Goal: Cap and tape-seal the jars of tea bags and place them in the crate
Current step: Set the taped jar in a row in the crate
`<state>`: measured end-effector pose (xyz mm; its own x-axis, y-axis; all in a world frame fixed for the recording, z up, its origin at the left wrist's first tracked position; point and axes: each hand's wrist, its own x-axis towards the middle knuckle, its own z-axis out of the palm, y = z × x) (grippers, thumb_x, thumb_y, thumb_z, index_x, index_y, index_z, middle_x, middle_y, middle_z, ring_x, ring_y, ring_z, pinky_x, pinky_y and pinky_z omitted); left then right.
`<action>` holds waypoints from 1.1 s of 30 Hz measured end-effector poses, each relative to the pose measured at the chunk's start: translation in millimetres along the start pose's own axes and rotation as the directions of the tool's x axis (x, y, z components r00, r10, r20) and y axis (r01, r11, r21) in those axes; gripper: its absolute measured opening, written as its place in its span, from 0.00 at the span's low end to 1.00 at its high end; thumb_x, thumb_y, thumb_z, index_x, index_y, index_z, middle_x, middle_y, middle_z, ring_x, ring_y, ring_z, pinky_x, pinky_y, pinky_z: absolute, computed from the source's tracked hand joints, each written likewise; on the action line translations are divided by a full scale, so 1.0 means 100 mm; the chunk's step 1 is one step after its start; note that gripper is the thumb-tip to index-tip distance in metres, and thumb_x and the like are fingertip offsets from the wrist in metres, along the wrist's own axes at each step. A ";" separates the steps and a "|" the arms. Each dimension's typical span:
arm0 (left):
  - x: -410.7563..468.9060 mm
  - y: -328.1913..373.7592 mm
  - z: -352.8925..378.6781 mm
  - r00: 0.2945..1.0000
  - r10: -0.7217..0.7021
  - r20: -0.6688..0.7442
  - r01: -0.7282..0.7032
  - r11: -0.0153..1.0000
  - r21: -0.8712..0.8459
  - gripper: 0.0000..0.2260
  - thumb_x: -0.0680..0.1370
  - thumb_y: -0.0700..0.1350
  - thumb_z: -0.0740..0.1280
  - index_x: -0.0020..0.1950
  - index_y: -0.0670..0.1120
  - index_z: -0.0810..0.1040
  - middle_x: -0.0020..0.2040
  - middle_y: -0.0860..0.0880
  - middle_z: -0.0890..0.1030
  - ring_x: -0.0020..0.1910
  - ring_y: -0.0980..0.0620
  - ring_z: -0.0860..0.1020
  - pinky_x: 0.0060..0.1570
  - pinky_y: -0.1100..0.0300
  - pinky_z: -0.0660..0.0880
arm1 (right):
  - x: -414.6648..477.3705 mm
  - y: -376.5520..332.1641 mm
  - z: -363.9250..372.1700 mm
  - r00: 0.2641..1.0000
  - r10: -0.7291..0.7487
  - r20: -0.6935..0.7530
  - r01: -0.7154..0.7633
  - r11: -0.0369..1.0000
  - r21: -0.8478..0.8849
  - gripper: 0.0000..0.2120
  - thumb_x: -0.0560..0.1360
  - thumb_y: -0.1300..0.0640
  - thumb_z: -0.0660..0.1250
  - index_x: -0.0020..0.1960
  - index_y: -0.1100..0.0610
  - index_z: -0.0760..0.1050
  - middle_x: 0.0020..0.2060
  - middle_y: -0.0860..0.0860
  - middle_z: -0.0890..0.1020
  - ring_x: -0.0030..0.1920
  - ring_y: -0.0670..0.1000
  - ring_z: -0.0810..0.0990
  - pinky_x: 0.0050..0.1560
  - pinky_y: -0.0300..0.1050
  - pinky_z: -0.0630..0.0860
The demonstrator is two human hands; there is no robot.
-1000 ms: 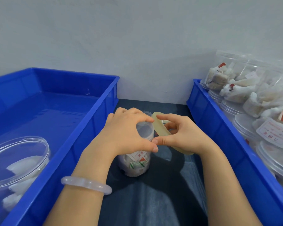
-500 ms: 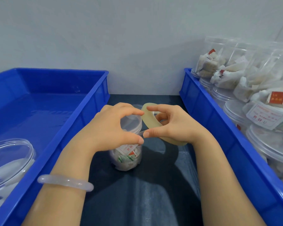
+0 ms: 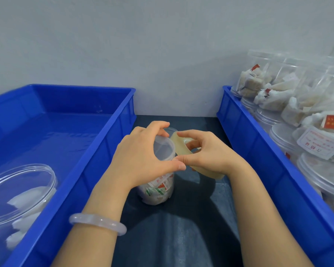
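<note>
Centrally, a capped jar (image 3: 163, 151) holds tea bags (image 3: 156, 191), beside the left crate (image 3: 104, 143).

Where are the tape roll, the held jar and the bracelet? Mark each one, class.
tape roll (image 3: 178, 143): head view, on its pale outer band.
jar (image 3: 156, 191): head view, on its lower clear wall.
bracelet (image 3: 96, 221): head view, on the middle of its band.
</note>
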<state>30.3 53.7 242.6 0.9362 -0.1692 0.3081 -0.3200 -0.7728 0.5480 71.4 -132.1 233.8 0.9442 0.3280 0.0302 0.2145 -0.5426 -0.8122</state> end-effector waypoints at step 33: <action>0.07 0.07 -0.08 0.995 -0.066 0.080 0.073 0.994 -0.079 0.27 0.61 0.56 0.79 0.55 0.61 0.70 0.53 0.68 0.76 0.57 0.63 0.73 0.56 0.54 0.71 | -0.02 -0.11 -0.01 1.000 0.009 0.024 -0.008 0.999 -0.050 0.39 0.57 0.44 0.75 0.68 0.42 0.71 0.50 0.46 0.79 0.40 0.42 0.82 0.42 0.36 0.75</action>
<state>33.3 51.6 254.6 0.9640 -0.1659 0.2080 -0.2617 -0.7321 0.6289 67.0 -127.7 243.6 0.9397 0.3419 0.0086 0.2194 -0.5833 -0.7820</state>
